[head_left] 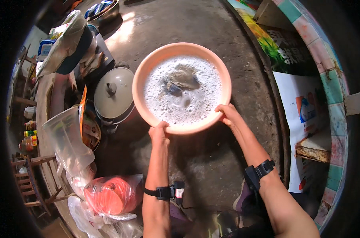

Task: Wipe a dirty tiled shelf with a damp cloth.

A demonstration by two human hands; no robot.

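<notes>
Both my hands grip the near rim of a round peach-coloured plastic basin (138, 85), held above the floor. My left hand (159, 133) is closed on the rim at the near left, thumb on top. On the near right side, my right hand (226, 114) pinches the rim the same way. White soapy suds (205, 85) fill the basin. A greyish, wet, cloth-like lump (184, 78) with a dark part sticks up through the foam; I cannot make out exactly what it is. Under the rim, my other fingers are hidden.
To the left stands a pot with a glass lid (118, 91). Near it are a clear plastic jug (67, 137) and a plastic bag with red contents (114, 195). A metal bowl (108, 14) sits at the far left. Along the right runs a tiled edge (333, 95) with a printed sheet (297, 91).
</notes>
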